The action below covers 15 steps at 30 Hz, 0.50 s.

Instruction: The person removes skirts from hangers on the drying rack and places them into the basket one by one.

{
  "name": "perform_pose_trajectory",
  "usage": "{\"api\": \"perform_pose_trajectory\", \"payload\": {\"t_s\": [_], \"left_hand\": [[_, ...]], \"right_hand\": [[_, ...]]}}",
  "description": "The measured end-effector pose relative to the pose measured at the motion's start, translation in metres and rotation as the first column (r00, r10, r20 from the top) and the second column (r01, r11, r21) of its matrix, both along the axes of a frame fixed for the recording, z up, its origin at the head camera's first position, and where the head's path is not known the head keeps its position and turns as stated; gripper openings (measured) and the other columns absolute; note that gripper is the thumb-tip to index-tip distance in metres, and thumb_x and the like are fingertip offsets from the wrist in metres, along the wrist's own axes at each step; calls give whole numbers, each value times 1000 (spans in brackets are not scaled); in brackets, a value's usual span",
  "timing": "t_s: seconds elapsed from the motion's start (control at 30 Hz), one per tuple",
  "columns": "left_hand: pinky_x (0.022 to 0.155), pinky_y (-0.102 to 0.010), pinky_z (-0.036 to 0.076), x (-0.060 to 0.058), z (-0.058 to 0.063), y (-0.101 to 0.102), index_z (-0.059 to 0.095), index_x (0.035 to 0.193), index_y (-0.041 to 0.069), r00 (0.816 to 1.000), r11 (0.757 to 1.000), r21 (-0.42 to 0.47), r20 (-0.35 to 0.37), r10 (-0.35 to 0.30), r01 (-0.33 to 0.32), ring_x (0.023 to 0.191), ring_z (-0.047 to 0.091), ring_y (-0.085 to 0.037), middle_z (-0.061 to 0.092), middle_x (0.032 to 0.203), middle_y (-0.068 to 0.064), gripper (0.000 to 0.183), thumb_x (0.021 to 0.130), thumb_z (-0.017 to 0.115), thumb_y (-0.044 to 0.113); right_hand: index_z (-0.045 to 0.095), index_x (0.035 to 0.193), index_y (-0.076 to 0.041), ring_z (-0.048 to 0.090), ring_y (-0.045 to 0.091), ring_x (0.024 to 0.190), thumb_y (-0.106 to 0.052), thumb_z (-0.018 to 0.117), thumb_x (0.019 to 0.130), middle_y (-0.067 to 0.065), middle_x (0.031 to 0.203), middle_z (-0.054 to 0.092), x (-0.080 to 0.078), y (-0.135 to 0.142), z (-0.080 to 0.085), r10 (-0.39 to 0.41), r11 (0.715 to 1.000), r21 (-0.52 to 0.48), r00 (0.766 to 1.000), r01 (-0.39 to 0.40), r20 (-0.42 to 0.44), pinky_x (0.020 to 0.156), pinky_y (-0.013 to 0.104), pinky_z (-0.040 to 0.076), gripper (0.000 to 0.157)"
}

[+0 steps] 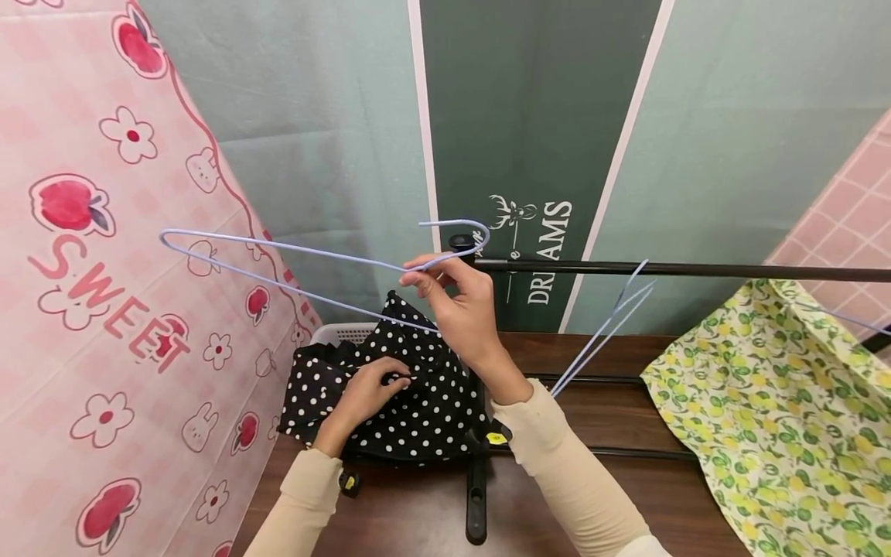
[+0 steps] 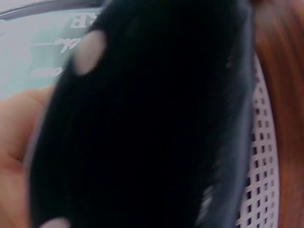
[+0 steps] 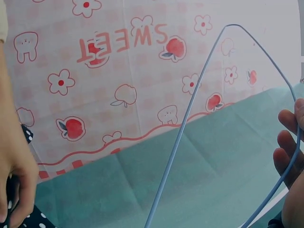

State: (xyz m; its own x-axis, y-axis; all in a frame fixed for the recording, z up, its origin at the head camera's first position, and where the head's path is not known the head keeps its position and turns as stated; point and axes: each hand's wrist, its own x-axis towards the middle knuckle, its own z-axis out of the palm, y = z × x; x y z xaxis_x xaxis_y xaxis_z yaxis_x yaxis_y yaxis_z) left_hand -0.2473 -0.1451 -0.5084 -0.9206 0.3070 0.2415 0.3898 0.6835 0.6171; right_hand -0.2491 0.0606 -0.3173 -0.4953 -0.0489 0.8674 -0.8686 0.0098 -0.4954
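Note:
My right hand (image 1: 462, 305) pinches a thin light-blue wire clothes hanger (image 1: 278, 246) near the base of its hook. The hanger's far end points left, towards the pink wall; the right wrist view also shows its bent wire (image 3: 190, 102). Lower down, my left hand (image 1: 369, 391) grips a black cloth with white polka dots (image 1: 425, 418), which is bunched up and partly covers a white basket (image 1: 344, 333). Dark dotted fabric (image 2: 142, 118) fills most of the left wrist view, blurred and close. The cloth's kind cannot be made out.
A black rail (image 1: 696, 269) runs right from an upright post behind my right hand. Another blue hanger (image 1: 599, 329) hangs on it, and a lemon-print cloth (image 1: 780, 418) hangs farther right. A black rack foot (image 1: 476, 503) stands on the brown floor. A pink printed curtain (image 1: 104, 402) borders the left side.

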Motion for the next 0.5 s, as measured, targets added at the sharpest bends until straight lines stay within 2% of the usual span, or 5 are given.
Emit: {"api": "perform_pose_trajectory", "payload": {"t_s": [0.17, 0.3, 0.4, 0.5], "left_hand": [[99, -50, 57, -2, -12, 5, 82, 105, 15, 999, 997, -76, 49, 16, -12, 112, 74, -26, 79, 117, -2, 11, 95, 82, 15], [108, -60, 50, -1, -17, 7, 79, 119, 10, 993, 981, -185, 110, -41, 61, 122, 70, -32, 75, 129, -10, 24, 96, 80, 16], [118, -69, 38, 1, -21, 7, 71, 134, 7, 977, 957, -260, 200, -80, 132, 134, 63, -35, 68, 144, -15, 40, 98, 78, 22], [122, -72, 29, 1, -23, 9, 66, 143, 8, 960, 940, -300, 270, -77, 160, 144, 56, -35, 60, 153, -16, 50, 98, 77, 29]], "right_hand": [[76, 103, 5, 64, 18, 66, 8, 72, 96, 17, 90, 79, 1, 0, -2, 0, 1000, 1, 1000, 0, 7, 62, 24, 53, 9], [76, 104, 5, 64, 19, 66, 8, 72, 96, 17, 91, 79, 2, -1, -3, -1, 1000, 7, 1000, 1, 18, 63, 25, 53, 9], [76, 104, 4, 64, 16, 67, 7, 73, 96, 16, 92, 79, 3, -1, -4, -4, 1000, 13, 1000, 4, 24, 64, 25, 54, 9], [76, 103, 3, 64, 14, 67, 7, 73, 96, 15, 91, 79, 3, -2, -5, -8, 1000, 17, 1000, 8, 25, 64, 25, 54, 9]]}}
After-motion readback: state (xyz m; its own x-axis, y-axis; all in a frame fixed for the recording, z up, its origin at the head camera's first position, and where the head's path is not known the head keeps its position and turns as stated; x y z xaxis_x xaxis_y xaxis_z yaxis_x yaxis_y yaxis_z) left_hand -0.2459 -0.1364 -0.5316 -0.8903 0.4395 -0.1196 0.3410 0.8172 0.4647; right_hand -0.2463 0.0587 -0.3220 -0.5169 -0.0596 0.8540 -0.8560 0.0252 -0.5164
